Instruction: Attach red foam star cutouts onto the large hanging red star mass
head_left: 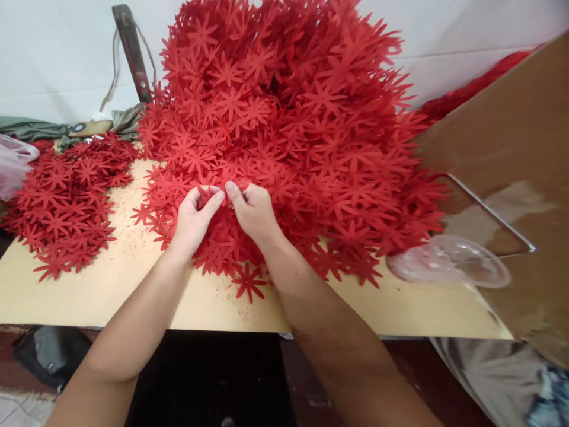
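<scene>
In the head view, two hands meet at the front of one large heap (284, 118) of red flower cutouts. The left hand (195, 216) and right hand (255, 210) each have a closed grip, thumb pressed to fingers, on a red piece (207, 191); whether they share one or hold two, I cannot tell. It sits just above the heap's near slope, which the hands partly cover.

Around them, the worktop (213, 314) carries a second, smaller heap (62, 201) at the left; cutouts in both overlap too much to count. One flower (249, 283) lies at the large heap's front edge, between the forearms. To the right, one clear plastic container (448, 261) lies beside the heap, and one large brown board (502, 148) bounds that side, with one bent metal rod (493, 215) in front. Behind the heaps stand one dark bar (132, 53) and, lower, some greenish cloth (35, 128). One plastic bag (13, 166) sits at the left edge.
</scene>
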The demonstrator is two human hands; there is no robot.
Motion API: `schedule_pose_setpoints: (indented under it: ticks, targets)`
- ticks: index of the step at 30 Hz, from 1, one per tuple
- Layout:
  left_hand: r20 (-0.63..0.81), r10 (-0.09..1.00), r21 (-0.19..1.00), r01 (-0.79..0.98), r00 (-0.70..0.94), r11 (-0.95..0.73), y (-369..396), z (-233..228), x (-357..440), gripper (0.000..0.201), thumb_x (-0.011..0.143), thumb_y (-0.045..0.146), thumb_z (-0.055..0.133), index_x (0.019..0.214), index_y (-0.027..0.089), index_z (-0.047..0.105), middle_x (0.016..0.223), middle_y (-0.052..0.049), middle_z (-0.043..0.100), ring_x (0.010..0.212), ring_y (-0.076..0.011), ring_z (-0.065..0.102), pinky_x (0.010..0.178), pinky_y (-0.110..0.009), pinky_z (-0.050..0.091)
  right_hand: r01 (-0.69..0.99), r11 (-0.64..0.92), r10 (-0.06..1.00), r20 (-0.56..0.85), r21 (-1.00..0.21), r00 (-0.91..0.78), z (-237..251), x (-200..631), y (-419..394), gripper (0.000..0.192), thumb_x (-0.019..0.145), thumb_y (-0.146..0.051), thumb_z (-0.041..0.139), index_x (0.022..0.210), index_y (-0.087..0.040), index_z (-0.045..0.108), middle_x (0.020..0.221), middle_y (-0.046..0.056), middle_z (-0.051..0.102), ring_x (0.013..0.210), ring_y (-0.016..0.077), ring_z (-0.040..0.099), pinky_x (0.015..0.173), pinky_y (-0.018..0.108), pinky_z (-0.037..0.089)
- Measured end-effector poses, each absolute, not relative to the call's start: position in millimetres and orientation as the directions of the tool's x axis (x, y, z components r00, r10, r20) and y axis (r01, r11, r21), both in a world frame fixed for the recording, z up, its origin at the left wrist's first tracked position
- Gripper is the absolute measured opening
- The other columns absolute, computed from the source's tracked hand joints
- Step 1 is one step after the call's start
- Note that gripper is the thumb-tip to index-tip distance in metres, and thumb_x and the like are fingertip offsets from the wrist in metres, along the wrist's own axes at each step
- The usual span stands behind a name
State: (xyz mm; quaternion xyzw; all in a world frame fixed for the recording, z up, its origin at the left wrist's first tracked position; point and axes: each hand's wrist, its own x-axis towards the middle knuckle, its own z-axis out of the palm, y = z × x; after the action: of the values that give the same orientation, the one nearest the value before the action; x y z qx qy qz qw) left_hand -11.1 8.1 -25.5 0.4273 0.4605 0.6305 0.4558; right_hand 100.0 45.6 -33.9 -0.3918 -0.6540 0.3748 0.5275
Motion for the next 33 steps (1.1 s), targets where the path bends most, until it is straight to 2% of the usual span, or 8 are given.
schedule_pose_setpoints:
  ticks: [4, 10, 15, 17, 19, 24, 28, 33]
  targets:
    - [0.148, 0.968, 0.965, -0.185, -0.201, -0.185, 7, -26, -11, 0.024, 0.061, 0.031, 0.076, 0.072, 0.017, 0.06, 0.071, 0.004, 0.059, 0.065, -0.0051, 0.051, 0.068, -0.018, 0.042, 0.036, 0.359, 0.927, 0.353, -0.932, -0.125, -28, 96, 39, 0.055, 0.072, -0.067, 0.051, 0.05, -0.019, 0.035, 0.049, -0.006, 0.029, 0.047, 0.0045, 0.026, 0.046, 0.024, 0.024]
    - [0.056, 0.929, 0.941, -0.292, -0.366, -0.172, 14, -26, -21, 0.02, 0.063, 0.027, 0.074, 0.068, 0.017, 0.057, 0.055, 0.008, 0.049, 0.047, -0.0024, 0.038, 0.048, -0.017, 0.032, -0.007, 0.356, 0.932, 0.355, -0.935, -0.073, -29, 99, 44, 0.058, 0.074, -0.07, 0.046, 0.053, -0.02, 0.025, 0.049, -0.006, 0.022, 0.046, 0.0043, 0.022, 0.044, 0.023, 0.022]
    - [0.01, 0.913, 0.943, -0.3, -0.407, -0.144, 20, -27, -28, 0.017, 0.064, 0.024, 0.072, 0.07, 0.018, 0.057, 0.053, 0.008, 0.046, 0.044, -0.003, 0.036, 0.044, -0.018, 0.028, 0.273, 0.502, 0.826, 0.548, -0.821, 0.131, -41, 112, 63, 0.042, 0.079, -0.061, 0.049, 0.076, -0.019, 0.052, 0.075, 0.003, 0.052, 0.069, 0.0128, 0.051, 0.063, 0.029, 0.044]
    - [0.078, 0.92, 0.957, -0.229, -0.383, -0.177, 18, -28, -24, 0.015, 0.065, 0.022, 0.071, 0.07, 0.017, 0.058, 0.06, 0.007, 0.051, 0.05, -0.0032, 0.041, 0.051, -0.017, 0.034, 0.422, 0.544, 0.749, 0.646, -0.725, 0.145, -41, 114, 63, 0.042, 0.078, -0.058, 0.052, 0.093, -0.018, 0.058, 0.097, 0.01, 0.057, 0.092, 0.0195, 0.054, 0.079, 0.036, 0.046]
    - [0.159, 0.919, 0.963, -0.147, -0.36, -0.225, 16, -29, -19, 0.014, 0.065, 0.02, 0.071, 0.071, 0.016, 0.059, 0.067, 0.006, 0.056, 0.058, -0.0039, 0.047, 0.061, -0.018, 0.04, 0.473, 0.577, 0.722, 0.687, -0.666, 0.086, -37, 113, 58, 0.038, 0.081, -0.053, 0.051, 0.095, -0.018, 0.061, 0.101, 0.011, 0.06, 0.1, 0.0214, 0.054, 0.088, 0.04, 0.043]
    - [0.237, 0.935, 0.962, -0.072, -0.262, -0.264, 12, -29, -12, 0.013, 0.065, 0.019, 0.071, 0.073, 0.016, 0.06, 0.073, 0.004, 0.061, 0.069, -0.0065, 0.054, 0.072, -0.02, 0.044, 0.329, 0.564, 0.815, 0.575, -0.757, -0.073, -35, 103, 48, 0.027, 0.08, -0.042, 0.054, 0.067, -0.019, 0.056, 0.072, 0.003, 0.059, 0.077, 0.016, 0.054, 0.083, 0.037, 0.045]
    - [0.194, 0.957, 0.968, -0.12, -0.215, -0.223, 10, -30, -13, 0.018, 0.066, 0.024, 0.072, 0.08, 0.017, 0.063, 0.079, 0.003, 0.063, 0.074, -0.0075, 0.056, 0.077, -0.022, 0.045, 0.062, 0.451, 0.892, 0.446, -0.89, -0.076, -37, 103, 54, 0.013, 0.076, -0.032, 0.058, 0.076, -0.019, 0.056, 0.076, 0.002, 0.06, 0.075, 0.0143, 0.056, 0.075, 0.032, 0.047]
    - [0.155, 0.969, 0.964, -0.187, -0.19, -0.191, 11, -33, -14, 0.019, 0.066, 0.031, 0.072, 0.076, 0.017, 0.062, 0.074, 0.004, 0.062, 0.069, -0.0069, 0.054, 0.075, -0.021, 0.044, -0.128, 0.382, 0.899, 0.4, -0.915, -0.178, -33, 103, 51, 0.014, 0.074, -0.032, 0.06, 0.078, -0.019, 0.058, 0.075, 0.001, 0.061, 0.07, 0.0121, 0.057, 0.07, 0.029, 0.048]
